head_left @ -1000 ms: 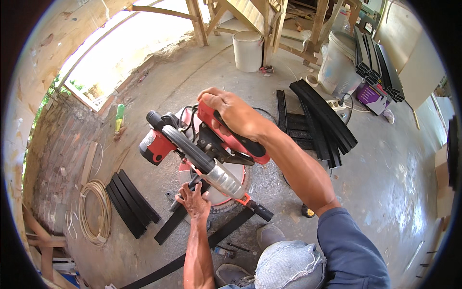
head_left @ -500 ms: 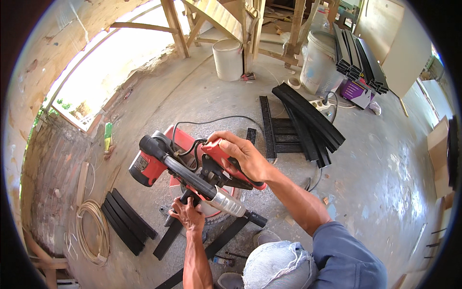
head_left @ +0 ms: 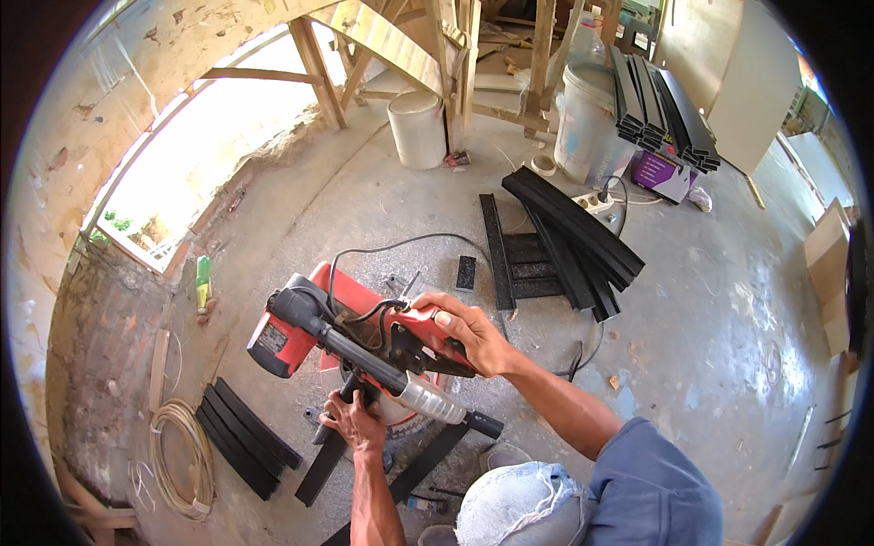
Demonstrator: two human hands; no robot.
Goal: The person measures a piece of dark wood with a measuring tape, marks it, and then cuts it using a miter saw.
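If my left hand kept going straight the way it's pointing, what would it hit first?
Probably the saw, just ahead of your left hand, though depth there is hard to judge.

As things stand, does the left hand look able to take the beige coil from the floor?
Probably not without leaning: the left hand is occupied at the saw, and the coil lies farther left, beyond the black strips beside it.

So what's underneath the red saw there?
Part of a round base shows under the red saw, with a black strip sticking out by the left hand. The saw and that hand cover the rest; the strip's far end is hidden.
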